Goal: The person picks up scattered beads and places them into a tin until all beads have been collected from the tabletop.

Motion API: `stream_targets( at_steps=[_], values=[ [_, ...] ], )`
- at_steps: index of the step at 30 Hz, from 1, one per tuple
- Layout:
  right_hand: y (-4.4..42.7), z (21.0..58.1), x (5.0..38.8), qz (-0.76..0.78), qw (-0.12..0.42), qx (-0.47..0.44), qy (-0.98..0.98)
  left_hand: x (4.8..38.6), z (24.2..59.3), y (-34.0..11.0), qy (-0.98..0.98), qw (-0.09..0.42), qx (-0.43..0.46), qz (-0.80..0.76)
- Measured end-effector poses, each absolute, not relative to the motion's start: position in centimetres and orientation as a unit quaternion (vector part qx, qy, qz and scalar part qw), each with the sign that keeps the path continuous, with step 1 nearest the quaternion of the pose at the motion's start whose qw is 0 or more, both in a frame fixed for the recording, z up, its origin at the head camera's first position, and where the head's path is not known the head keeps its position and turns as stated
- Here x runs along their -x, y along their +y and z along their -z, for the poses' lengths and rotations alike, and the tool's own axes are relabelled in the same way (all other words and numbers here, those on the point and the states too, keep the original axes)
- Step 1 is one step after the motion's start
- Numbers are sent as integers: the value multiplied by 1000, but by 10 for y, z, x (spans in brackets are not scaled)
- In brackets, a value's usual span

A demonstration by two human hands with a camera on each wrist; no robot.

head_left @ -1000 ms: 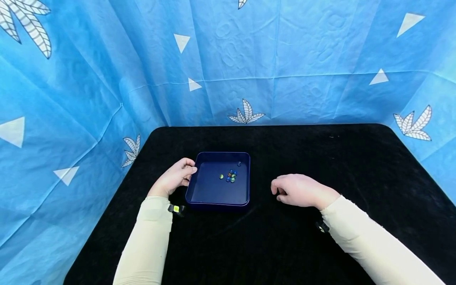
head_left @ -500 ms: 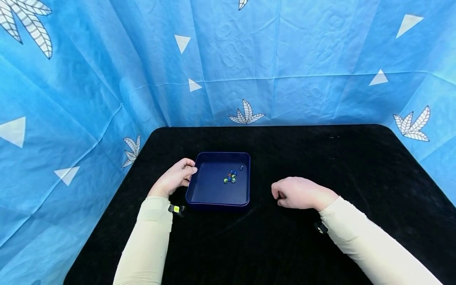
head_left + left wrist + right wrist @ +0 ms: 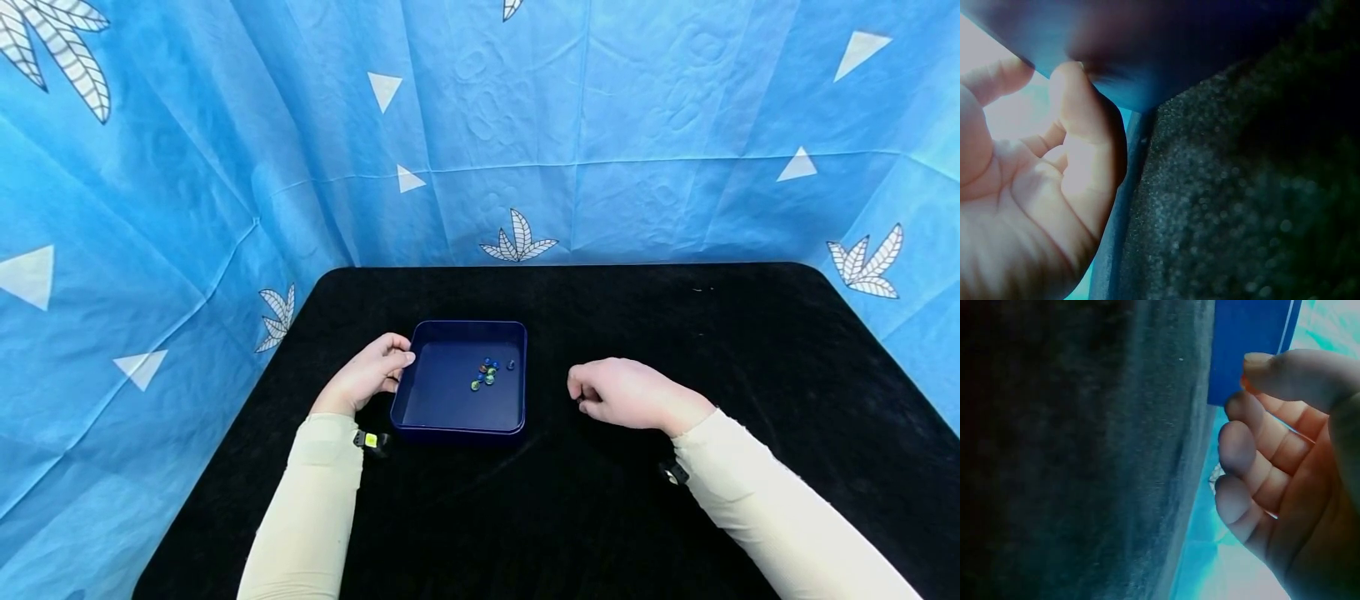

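A square dark blue tray [image 3: 442, 408] stands on the black-covered table with several glass marbles [image 3: 490, 379] inside, right of its middle. One yellow-green marble [image 3: 475, 386] lies at the near side of the cluster, and a dark clear marble [image 3: 511, 365] lies apart near the right wall. My left hand [image 3: 365, 372] holds the tray's left side, its fingertips against the wall in the left wrist view. To the right of the tray, my right hand [image 3: 626, 394] hovers with curled fingers. Between its thumb and index finger, a mostly hidden orange marble [image 3: 1245, 384] shows.
Black cloth [image 3: 465, 525] covers the table. A blue patterned curtain [image 3: 480, 108] hangs behind it and along the left side. Small cameras sit on both wrists, such as the left wrist camera [image 3: 372, 442].
Inside the tray, the clear marble has rolled nearer along the right side, and the yellow-green one has rolled right and nearer. My right hand dipped, then rose slightly. The left hand stays put.
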State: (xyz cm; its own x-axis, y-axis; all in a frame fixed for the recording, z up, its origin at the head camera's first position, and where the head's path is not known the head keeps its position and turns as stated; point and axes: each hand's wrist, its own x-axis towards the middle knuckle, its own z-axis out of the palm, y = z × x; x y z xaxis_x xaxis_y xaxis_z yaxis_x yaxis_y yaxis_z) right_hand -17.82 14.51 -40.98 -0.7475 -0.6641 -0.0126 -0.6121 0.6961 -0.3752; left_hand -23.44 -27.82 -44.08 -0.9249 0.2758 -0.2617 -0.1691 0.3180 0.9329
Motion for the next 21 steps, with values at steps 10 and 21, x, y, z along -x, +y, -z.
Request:
stream_targets(
  at_steps=[10,21],
  values=[
    [135,393,180,190,17,360,913,236,444,-279,789,186,-38,-584],
    [113,373,187,189,-4,363,912,238,444,-280,790,194,-36,-581]
  ],
)
